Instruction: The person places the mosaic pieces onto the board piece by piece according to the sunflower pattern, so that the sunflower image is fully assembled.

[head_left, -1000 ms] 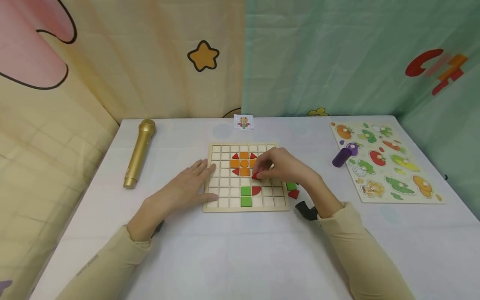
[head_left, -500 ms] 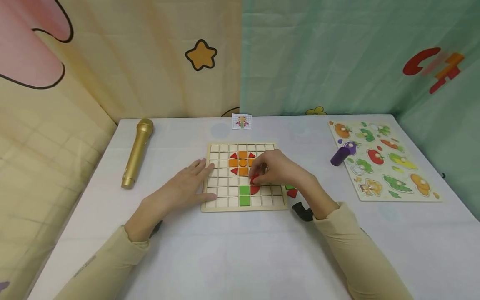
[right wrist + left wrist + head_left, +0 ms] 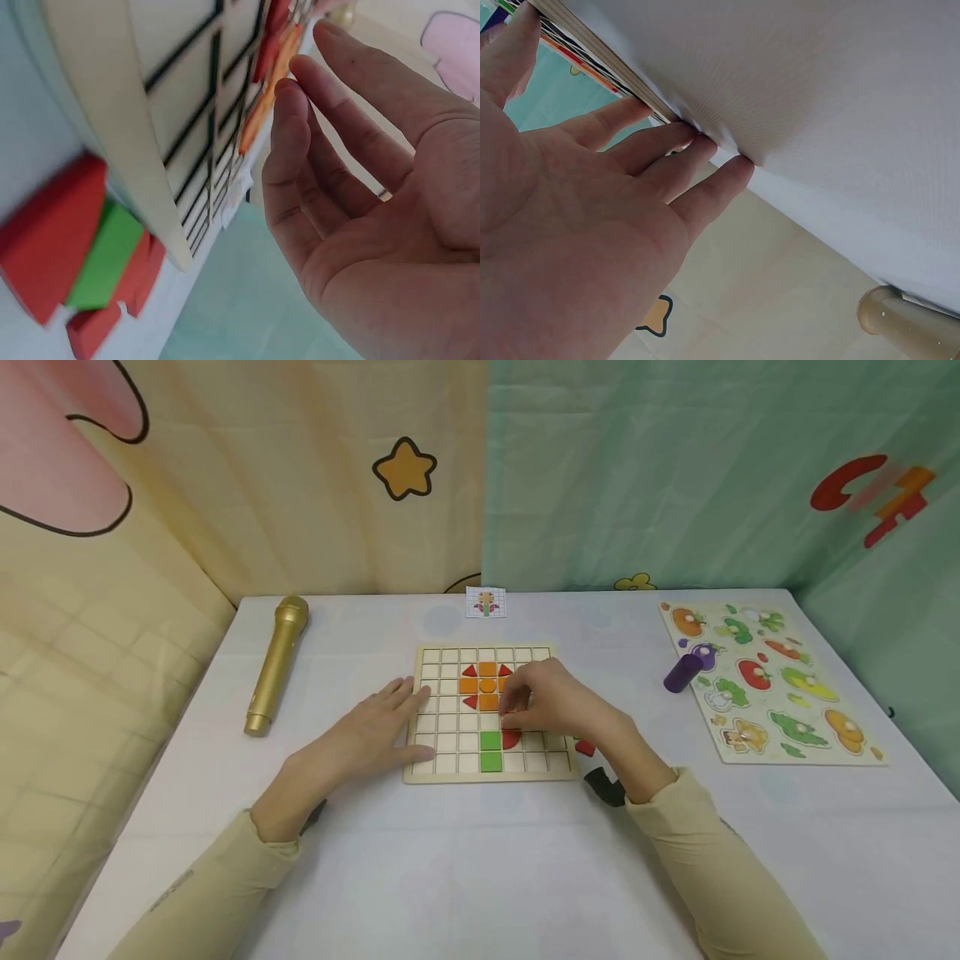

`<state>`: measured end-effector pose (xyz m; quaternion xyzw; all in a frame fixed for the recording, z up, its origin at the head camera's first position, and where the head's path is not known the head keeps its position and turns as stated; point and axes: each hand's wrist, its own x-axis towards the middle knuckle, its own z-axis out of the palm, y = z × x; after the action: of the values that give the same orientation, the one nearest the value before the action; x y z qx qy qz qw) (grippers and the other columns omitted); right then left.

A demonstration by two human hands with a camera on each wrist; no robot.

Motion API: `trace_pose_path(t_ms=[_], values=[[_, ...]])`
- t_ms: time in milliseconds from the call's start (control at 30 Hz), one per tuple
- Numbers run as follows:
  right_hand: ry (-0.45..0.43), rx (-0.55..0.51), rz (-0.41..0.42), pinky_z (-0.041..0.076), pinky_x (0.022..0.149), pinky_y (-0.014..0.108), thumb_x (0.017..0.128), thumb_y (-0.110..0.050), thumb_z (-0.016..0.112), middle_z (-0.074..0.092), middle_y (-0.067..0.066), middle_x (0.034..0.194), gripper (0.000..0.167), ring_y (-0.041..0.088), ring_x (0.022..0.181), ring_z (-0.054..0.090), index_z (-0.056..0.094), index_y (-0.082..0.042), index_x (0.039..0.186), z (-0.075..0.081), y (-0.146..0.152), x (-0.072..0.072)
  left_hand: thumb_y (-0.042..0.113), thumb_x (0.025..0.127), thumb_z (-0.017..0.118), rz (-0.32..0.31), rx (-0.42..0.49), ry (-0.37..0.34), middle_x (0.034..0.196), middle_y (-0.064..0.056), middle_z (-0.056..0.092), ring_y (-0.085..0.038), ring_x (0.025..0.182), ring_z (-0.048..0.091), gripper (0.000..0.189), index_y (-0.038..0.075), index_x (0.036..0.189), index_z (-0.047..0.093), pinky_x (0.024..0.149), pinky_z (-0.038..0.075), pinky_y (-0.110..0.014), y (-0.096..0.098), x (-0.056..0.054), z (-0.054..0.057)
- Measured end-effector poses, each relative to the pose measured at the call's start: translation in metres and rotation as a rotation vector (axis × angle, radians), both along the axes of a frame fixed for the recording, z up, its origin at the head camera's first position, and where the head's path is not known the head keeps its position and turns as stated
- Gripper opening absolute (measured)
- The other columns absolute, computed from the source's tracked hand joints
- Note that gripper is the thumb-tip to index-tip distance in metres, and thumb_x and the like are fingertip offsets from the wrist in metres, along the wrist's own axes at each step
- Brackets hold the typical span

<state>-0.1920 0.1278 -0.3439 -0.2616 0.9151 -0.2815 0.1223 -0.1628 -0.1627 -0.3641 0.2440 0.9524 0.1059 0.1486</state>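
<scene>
My left hand (image 3: 375, 727) rests with straight fingers along the left edge of the wooden grid board (image 3: 447, 745). Over the middle right of that board is my right hand (image 3: 558, 697); in the right wrist view its fingers are loosely bent with nothing between them. Red pieces (image 3: 273, 37) lie on the grid beyond its fingertips. A rounded red piece (image 3: 512, 741) sits just below the thumb, beside two green squares (image 3: 491, 741). Orange pieces (image 3: 488, 669) form a cross with red triangles (image 3: 470, 671) at its corners; the hand hides part of it.
Loose red (image 3: 52, 236) and green (image 3: 107, 262) pieces lie by the board's right edge. Behind the board stands a small pattern card (image 3: 486, 602). A gold microphone (image 3: 276, 664) lies left; a purple cylinder (image 3: 682, 673) touches a vegetable peg puzzle (image 3: 813, 693) at right.
The right hand, which pinched a red piece over the grid, has moved slightly down and left and its fingers have let go. The left hand has stayed in place.
</scene>
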Motion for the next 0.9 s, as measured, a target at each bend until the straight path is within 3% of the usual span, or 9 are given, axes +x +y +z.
trace_pose_path(t_ms=[200, 400, 600, 900], values=[[-0.022, 0.021, -0.114, 0.055, 0.081, 0.035, 0.092, -0.017, 0.083, 0.074, -0.001, 0.095, 0.008, 0.021, 0.092, 0.064, 0.080, -0.015, 0.099, 0.014, 0.027, -0.008, 0.053, 0.098, 0.071, 0.010, -0.007, -0.009, 0.174, -0.026, 0.015, -0.045, 0.162, 0.014, 0.096, 0.004, 0.167, 0.027, 0.129, 0.021, -0.062, 0.001, -0.001, 0.000], [-0.037, 0.060, -0.170, 0.056, 0.080, 0.035, 0.094, -0.018, 0.081, 0.076, 0.004, 0.096, 0.014, 0.024, 0.093, 0.065, 0.080, -0.010, 0.106, 0.019, 0.062, -0.019, 0.053, 0.098, 0.071, 0.016, -0.007, -0.008, 0.173, -0.026, 0.016, -0.046, 0.161, 0.015, 0.095, 0.004, 0.166, 0.028, 0.128, 0.022, -0.063, 0.000, 0.000, 0.000], [-0.090, 0.102, -0.225, 0.058, 0.082, 0.037, 0.090, -0.012, 0.084, 0.075, 0.008, 0.096, 0.018, 0.024, 0.090, 0.065, 0.079, -0.005, 0.106, 0.014, 0.078, -0.022, 0.054, 0.099, 0.068, 0.011, -0.009, -0.005, 0.173, -0.027, 0.017, -0.047, 0.161, 0.016, 0.093, 0.004, 0.166, 0.028, 0.128, 0.022, -0.063, 0.000, 0.001, -0.001], [-0.125, 0.136, -0.214, 0.058, 0.080, 0.034, 0.087, -0.014, 0.087, 0.073, 0.008, 0.093, 0.019, 0.024, 0.090, 0.063, 0.077, -0.007, 0.102, 0.000, 0.076, -0.028, 0.053, 0.098, 0.071, 0.014, 0.004, -0.002, 0.173, -0.026, 0.016, -0.046, 0.161, 0.015, 0.094, 0.004, 0.166, 0.027, 0.128, 0.022, -0.063, 0.001, 0.002, 0.001]])
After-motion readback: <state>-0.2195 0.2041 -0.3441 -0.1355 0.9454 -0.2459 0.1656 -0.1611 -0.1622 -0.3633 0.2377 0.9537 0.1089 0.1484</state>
